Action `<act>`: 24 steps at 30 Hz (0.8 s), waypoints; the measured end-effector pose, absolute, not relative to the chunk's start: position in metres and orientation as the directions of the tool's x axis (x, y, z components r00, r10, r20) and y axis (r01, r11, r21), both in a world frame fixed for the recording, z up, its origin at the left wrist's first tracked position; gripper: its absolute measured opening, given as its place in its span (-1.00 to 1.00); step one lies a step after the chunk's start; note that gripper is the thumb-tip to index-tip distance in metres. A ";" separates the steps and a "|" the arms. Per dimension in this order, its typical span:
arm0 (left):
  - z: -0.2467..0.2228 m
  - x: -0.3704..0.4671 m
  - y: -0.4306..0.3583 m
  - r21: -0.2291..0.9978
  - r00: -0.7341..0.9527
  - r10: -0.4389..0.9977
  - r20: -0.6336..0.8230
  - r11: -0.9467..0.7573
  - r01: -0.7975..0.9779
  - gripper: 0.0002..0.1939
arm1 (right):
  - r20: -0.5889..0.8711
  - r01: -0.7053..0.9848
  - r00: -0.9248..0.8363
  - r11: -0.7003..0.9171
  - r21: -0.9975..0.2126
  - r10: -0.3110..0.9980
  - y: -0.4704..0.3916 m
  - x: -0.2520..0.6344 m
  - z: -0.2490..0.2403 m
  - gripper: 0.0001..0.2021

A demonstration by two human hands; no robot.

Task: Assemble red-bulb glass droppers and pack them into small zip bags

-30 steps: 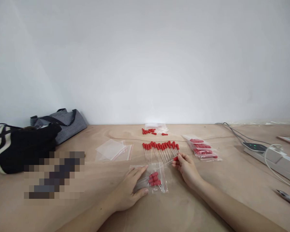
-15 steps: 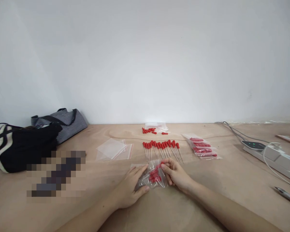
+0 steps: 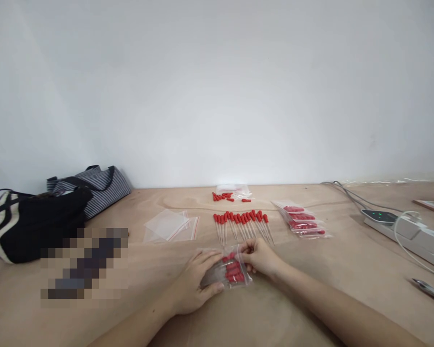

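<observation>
A clear zip bag (image 3: 217, 277) with several red-bulbed droppers (image 3: 234, 271) inside lies flat in front of me. My left hand (image 3: 193, 284) rests on its left part, fingers spread and thumb at the lower edge. At the bag's right, open-looking end, my right hand (image 3: 258, 258) has its fingers pinched together by a red bulb; what exactly they grip is partly hidden. Just beyond, a row of droppers with red bulbs (image 3: 240, 218) and thin clear stems fans out on the table.
Flat bags (image 3: 169, 225) lie left of the row, filled bags (image 3: 302, 220) right. Loose red bulbs (image 3: 222, 196) sit behind. A power strip (image 3: 412, 236) and pen (image 3: 430, 290) are at right; a black bag (image 3: 39, 224) and striped bag (image 3: 106, 190) at left.
My right hand's fingers have moved to the bag's right end, and the red bulbs inside now lie more neatly stacked. My left hand has stayed on the bag.
</observation>
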State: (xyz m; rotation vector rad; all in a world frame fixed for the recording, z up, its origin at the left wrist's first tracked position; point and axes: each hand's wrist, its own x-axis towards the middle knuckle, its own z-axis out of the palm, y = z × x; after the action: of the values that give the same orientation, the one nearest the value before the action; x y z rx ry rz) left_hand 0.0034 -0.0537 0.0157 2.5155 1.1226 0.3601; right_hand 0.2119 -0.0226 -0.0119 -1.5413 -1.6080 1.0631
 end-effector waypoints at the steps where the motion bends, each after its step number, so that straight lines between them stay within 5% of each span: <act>1: 0.017 0.004 -0.053 0.424 0.656 0.751 0.071 -0.618 0.662 -0.47 | -0.027 0.545 -0.042 0.000 -0.838 0.999 -0.017 0.220 -0.007 -0.91; 13: 0.026 0.003 -0.053 0.412 0.697 0.717 0.013 -0.639 0.649 -0.46 | 0.163 0.759 0.311 -0.141 -0.636 0.936 0.068 0.293 -0.010 -0.87; 20: 0.023 0.000 -0.053 0.421 0.689 0.724 0.026 -0.633 0.650 -0.51 | 0.205 0.726 0.341 -0.119 -0.678 0.917 0.063 0.298 -0.008 -0.91; 24: 0.020 0.001 -0.054 0.416 0.652 0.757 0.038 -0.605 0.679 -0.50 | 0.257 0.643 0.350 -0.031 -0.765 0.901 0.044 0.301 0.003 -0.70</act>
State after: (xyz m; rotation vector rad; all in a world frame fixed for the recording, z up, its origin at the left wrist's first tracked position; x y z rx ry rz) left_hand 0.0012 -0.0541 0.0204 2.5055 1.1366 0.2981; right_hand 0.3008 0.0445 0.0029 -1.7538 -1.3739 0.3775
